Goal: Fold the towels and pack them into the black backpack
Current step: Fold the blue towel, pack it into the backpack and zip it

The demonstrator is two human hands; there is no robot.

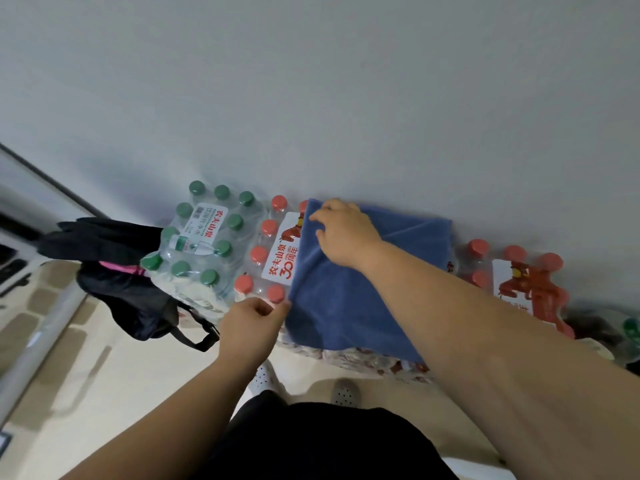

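Note:
A blue towel [349,299] lies spread and partly folded on top of shrink-wrapped packs of red-capped bottles, against the wall. My left hand [251,322] pinches the towel's near left corner. My right hand [341,233] rests on the towel's far left corner, fingers curled over its edge. The black backpack [117,268] slumps on the floor to the left, beside the bottle packs, with a pink strip showing near its top and a strap trailing toward me.
A pack of green-capped bottles [197,247] stands between the backpack and the red-capped pack [266,258]. More red-capped bottles [519,278] sit to the right. A grey wall [311,98] rises behind. My feet [343,393] stand on a beige floor.

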